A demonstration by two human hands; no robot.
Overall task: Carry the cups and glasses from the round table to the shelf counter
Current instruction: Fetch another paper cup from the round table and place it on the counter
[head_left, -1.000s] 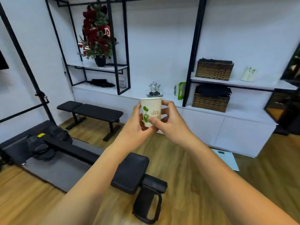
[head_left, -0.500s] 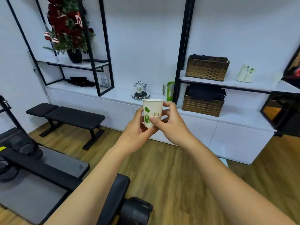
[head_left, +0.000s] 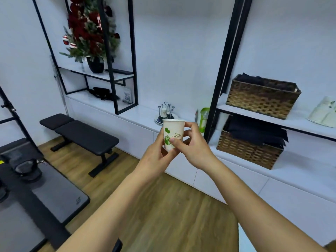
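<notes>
Paper cup [head_left: 173,134] upright, mouth up, long axis vertical, left hand [head_left: 154,159] and right hand [head_left: 194,148] both gripping it, white desk [head_left: 141,113] beyond

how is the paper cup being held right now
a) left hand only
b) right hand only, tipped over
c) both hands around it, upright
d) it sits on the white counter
c: the left hand and right hand both grip the paper cup, which stands upright in the air in front of the white counter.
</notes>
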